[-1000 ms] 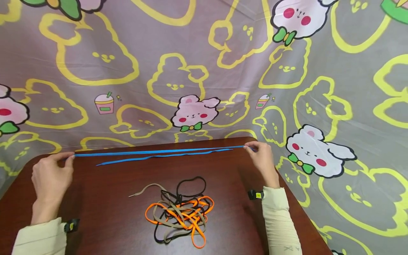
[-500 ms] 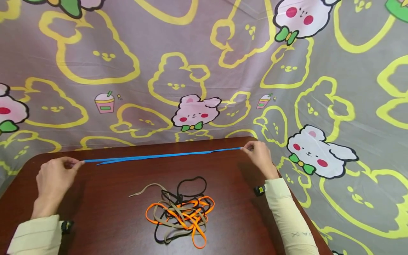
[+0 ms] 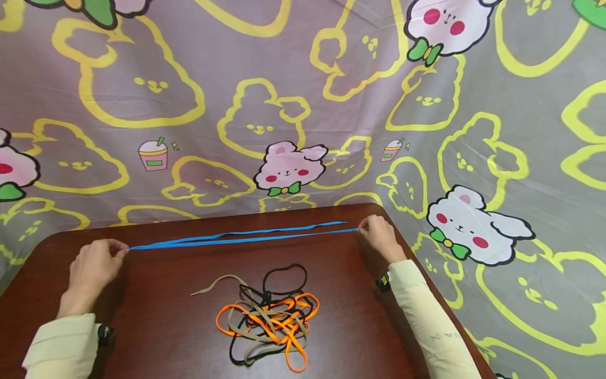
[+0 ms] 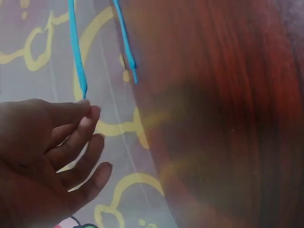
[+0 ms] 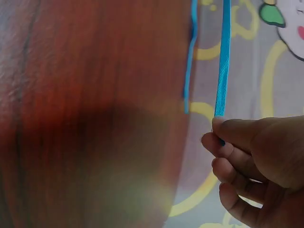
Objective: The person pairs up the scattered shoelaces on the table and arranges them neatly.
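Blue lace (image 3: 255, 239), pinched near its ends by the left hand (image 3: 96, 267) and right hand (image 3: 380, 238), runs nearly straight over the table (image 3: 161, 305), probably light, limp and best held by those tips, with a second lace (image 3: 270, 230) just beyond and tangled cords (image 3: 284, 328) nearer.

Brn tbl (image 3: 165, 305) holds tangled blk/tan/orng laces (image 3: 273, 329), plus blue lace (image 3: 265, 231) nr far edge.

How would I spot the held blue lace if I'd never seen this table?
On the brown table, look beyond the tangled laces toward the far edge. The held blue lace spans from left hand to right hand; the other blue lace lies loose.
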Available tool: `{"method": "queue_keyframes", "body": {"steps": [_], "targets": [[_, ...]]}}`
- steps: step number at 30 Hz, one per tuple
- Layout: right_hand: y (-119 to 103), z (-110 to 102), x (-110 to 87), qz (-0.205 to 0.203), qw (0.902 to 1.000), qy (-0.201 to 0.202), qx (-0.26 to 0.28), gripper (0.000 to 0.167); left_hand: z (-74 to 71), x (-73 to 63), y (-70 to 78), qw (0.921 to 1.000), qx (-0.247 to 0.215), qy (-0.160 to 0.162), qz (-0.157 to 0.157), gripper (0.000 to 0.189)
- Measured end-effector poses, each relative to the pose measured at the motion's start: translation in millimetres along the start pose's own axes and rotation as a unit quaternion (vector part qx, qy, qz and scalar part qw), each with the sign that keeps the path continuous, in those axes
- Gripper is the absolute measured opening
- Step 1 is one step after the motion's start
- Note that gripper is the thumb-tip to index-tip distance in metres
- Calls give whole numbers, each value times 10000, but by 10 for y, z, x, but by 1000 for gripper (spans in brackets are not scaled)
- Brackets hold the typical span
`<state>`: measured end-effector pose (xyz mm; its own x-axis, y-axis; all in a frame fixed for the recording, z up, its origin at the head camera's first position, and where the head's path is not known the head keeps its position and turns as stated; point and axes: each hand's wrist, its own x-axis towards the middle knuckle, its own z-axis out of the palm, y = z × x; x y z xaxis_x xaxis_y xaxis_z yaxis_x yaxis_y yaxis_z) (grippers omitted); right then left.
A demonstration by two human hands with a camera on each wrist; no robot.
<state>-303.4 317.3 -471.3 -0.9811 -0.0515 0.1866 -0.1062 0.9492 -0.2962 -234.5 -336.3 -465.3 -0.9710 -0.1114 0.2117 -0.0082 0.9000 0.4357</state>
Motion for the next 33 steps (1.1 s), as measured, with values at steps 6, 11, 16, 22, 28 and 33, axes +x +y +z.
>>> {"method": "queue_keyframes", "body": {"steps": [6, 11, 16, 22, 28, 33], "targets": [[47, 112, 45, 266, 9993, -248, -105, 21, 68, 51, -39, 9973, 169, -657, -264, 19], [64, 204, 87, 330, 9983, -453, -140, 20, 132, 81, -60, 9923, 227, -1145, -403, 24], [87, 282, 153, 451, 9967, -667, -81, 14, 225, 106, -85, 9896, 217, -1328, -513, 28], [81, 300, 229, 694, 9943, -795, 159, 19, 294, 174, -130, 9922, 81, -1102, -577, 22], [52, 322, 289, 955, 9906, -872, 454, 28, 330, 260, -166, 9929, -108, -998, -631, 22], [53, 350, 317, 1068, 9880, -948, 585, 34, 337, 308, -159, 9936, -136, -867, -710, 21]]}}
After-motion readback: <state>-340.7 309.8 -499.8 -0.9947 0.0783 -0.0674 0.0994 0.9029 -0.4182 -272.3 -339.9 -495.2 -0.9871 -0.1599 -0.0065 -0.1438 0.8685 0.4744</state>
